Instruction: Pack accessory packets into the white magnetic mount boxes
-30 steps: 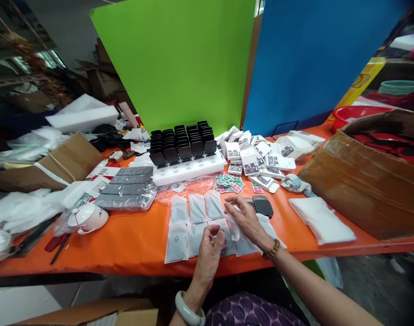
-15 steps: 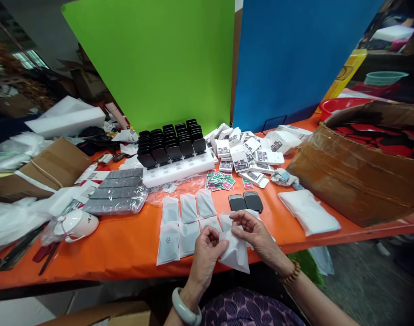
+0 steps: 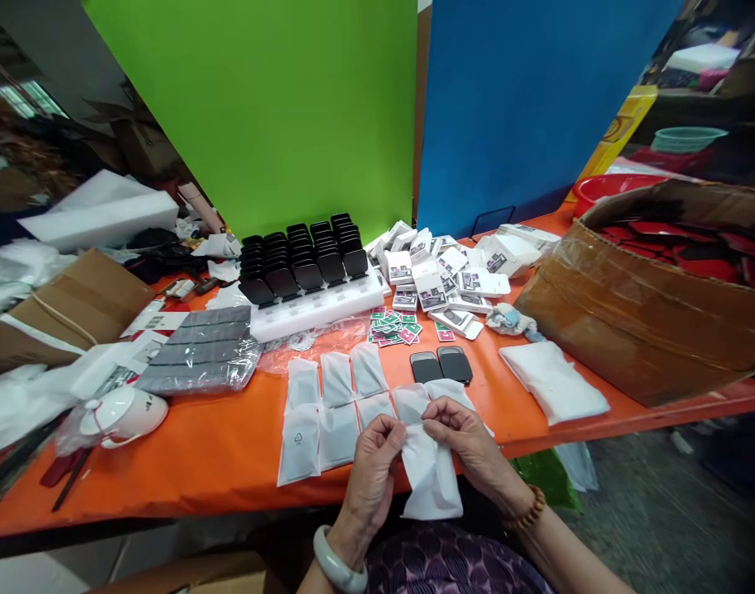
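Left hand (image 3: pixel 372 470) and right hand (image 3: pixel 476 450) are both closed in a pinch on the top of a white pouch (image 3: pixel 432 483), which is held at the front edge of the bench (image 3: pixel 216 450), above the lap (image 3: pixel 445 565). Orange sheeting is laid over the bench, which is backed by a green panel (image 3: pixel 259 107) and a blue panel (image 3: pixel 526 107); grey floor (image 3: pixel 649 470) is seen at lower right. Just beyond the hands, filled pouches (image 3: pixel 338 433) are set in two rows, with two dark flat pieces (image 3: pixel 455 365) behind. Farther back, black pieces (image 3: pixel 303 256) are stood in white foam (image 3: pixel 318 309) beside heaped small boxes (image 3: pixel 439 272). At right, the bench is bounded by a large cardboard box (image 3: pixel 637 330), with a white bundle (image 3: pixel 556 384) near it. Bare orange is left showing between the filled pouches and a white mug (image 3: pixel 126 412) at left, and in a narrower strip before the bundle.
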A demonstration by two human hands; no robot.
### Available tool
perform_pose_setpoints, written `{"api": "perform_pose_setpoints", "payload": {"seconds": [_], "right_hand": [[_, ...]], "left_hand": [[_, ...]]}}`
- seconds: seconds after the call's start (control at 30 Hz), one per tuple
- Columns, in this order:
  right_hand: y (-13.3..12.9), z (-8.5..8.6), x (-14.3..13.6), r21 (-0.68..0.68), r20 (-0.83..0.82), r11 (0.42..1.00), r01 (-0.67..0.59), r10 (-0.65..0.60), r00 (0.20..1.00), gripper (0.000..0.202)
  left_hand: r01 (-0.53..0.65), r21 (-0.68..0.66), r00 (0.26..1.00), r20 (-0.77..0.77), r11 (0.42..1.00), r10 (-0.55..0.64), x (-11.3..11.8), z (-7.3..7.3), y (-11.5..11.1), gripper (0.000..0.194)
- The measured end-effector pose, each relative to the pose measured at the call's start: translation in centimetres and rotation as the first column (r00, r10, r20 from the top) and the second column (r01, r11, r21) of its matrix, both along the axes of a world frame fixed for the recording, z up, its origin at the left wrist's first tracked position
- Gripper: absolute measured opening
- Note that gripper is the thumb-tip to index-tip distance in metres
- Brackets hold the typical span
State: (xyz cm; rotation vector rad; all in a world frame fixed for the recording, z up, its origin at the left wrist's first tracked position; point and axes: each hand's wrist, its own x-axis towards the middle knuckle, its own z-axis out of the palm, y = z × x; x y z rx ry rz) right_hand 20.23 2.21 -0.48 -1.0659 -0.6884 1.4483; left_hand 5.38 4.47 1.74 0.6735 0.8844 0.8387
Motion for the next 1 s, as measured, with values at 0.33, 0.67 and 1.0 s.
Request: {"api": "perform_pose_setpoints", "payload": {"seconds": [0.33, 0.67, 1.0], "right_hand": [[2.5, -0.4, 4.3, 0.079, 0.578, 0.964, -0.255, 0.164, 0.799, 0.016], [12.1, 0.2, 7.7, -0.209, 0.977, 0.896, -0.392, 0.209, -0.044, 0.030], [15.7, 0.0, 8.4, -0.394, 0.912, 0.810, -0.434, 0.404, -0.075, 0.048]], "left_hand": [[0.389, 0.149, 0.835, -0.475, 0.909, -0.279, -1.5, -0.2, 1.3, 0.018], [0.590, 0.370, 0.620, -0.777, 0.718, -0.109, -1.2, 0.4, 1.0, 0.009], [0.587, 0.405, 0.645, -0.758, 0.701, -0.102, -1.4, 0.2, 1.0, 0.008]]}}
